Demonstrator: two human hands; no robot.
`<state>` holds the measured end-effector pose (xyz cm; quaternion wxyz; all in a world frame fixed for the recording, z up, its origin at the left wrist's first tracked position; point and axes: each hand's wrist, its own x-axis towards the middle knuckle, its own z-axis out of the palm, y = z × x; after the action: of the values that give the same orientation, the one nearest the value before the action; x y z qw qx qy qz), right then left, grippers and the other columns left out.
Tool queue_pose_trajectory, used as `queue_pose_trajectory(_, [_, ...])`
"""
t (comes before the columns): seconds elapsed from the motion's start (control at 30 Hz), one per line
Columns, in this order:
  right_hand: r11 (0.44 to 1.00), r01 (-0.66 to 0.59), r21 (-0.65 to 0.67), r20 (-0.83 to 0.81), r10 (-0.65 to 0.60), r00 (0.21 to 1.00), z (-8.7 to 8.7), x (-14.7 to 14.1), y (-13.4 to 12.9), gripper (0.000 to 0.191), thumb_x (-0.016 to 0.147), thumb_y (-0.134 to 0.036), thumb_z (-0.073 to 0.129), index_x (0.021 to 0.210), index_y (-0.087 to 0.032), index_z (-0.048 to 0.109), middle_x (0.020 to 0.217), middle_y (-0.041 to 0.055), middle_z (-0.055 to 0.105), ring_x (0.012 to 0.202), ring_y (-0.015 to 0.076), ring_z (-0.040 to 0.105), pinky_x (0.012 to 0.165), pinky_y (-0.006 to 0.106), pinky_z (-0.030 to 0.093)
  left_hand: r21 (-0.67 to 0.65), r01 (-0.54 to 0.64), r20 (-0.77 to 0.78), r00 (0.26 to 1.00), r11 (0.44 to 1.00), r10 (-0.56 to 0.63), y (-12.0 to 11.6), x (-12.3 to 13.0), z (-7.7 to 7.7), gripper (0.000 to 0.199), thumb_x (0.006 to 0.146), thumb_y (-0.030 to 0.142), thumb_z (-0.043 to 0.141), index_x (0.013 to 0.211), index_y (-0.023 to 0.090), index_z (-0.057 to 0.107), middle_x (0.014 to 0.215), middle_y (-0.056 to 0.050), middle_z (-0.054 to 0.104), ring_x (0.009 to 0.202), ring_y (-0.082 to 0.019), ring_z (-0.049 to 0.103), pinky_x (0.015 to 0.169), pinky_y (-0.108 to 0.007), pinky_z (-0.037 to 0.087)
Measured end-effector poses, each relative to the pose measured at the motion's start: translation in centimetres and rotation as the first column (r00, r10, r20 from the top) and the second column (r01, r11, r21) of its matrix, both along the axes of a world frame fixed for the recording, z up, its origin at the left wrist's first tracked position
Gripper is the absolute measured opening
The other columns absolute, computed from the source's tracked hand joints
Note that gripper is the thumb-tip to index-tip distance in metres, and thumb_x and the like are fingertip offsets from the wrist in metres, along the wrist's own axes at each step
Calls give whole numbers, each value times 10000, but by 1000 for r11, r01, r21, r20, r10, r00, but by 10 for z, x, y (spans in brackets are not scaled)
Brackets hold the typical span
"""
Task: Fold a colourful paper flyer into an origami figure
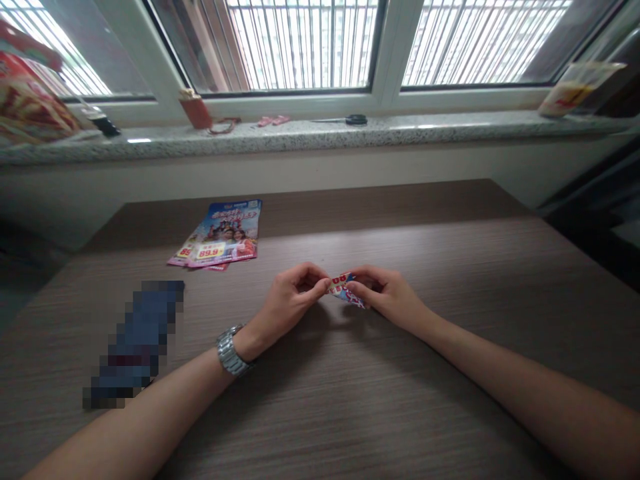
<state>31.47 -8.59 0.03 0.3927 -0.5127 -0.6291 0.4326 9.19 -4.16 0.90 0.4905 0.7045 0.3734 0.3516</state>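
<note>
Between my two hands is a small folded piece of printed paper, coloured red, white and blue. My left hand, with a metal watch on its wrist, pinches the paper's left edge between thumb and fingers. On the other side, my right hand grips the right part, its thumb on top. The paper is held just above the wooden table. Behind my left hand lies a small stack of printed flyers in similar colours.
A pixelated dark blue object lies on the table beside my left forearm. Along the stone windowsill are scissors, a red-brown case with a strap, small pink items, a red bag and a clear plastic package.
</note>
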Motion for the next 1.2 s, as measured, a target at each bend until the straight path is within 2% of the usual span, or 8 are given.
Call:
queue_pose_trajectory(0.13, [999,-26,-30,-17,25,1000,0,0,0,337,917,-491,659,1034,-186,740,729,5,692,577,121,554,545,249,416,-19,-29,37,999,999,30,0,1,2,242,900,386,721,892,148,676,806,-29,702,713,-130,629,649,-218,498])
queue_pose_trajectory(0.3, [1000,-23,5,33,23,999,1,0,0,316,921,-479,645,934,-176,732,741,15,694,605,124,522,554,253,375,-11,29,-15,999,1000,-29,-3,3,6,235,900,374,707,858,147,664,796,-27,685,711,-127,617,644,-210,493])
queue_pose_trajectory(0.6, [989,-149,-25,46,150,988,3,0,-1,282,898,-442,668,856,-168,722,641,-26,582,565,101,433,519,243,301,-37,140,-29,990,989,-141,-5,4,7,220,917,366,702,936,148,724,853,-44,735,759,-132,666,690,-212,527])
queue_pose_trajectory(0.73, [993,-115,-22,18,115,993,4,-1,-1,310,912,-474,653,892,-172,720,693,-10,635,591,109,489,542,242,352,-73,78,-6,997,994,-78,-6,4,8,239,895,373,724,888,135,706,791,-36,713,689,-120,635,621,-201,503])
queue_pose_trajectory(0.87, [995,-77,-67,-38,74,996,4,-3,-1,344,915,-519,648,938,-181,704,716,-6,652,579,112,541,536,237,407,-57,31,21,999,998,-29,-6,4,6,234,905,377,714,899,145,692,815,-37,715,714,-129,643,650,-212,514])
queue_pose_trajectory(1.1, [997,-56,-56,-31,54,998,4,-3,-2,320,901,-495,659,888,-176,682,693,-11,629,548,104,516,516,232,402,-10,70,-24,997,998,-70,-8,4,0,205,923,363,693,898,160,675,803,-21,699,723,-127,648,656,-204,520])
queue_pose_trajectory(1.2, [998,-55,-26,28,55,998,6,-2,-1,290,901,-460,653,867,-175,694,693,-6,637,567,109,504,519,233,379,-8,88,5,996,996,-88,-9,4,-3,194,930,338,686,1038,178,675,898,-35,732,805,-145,695,729,-224,558])
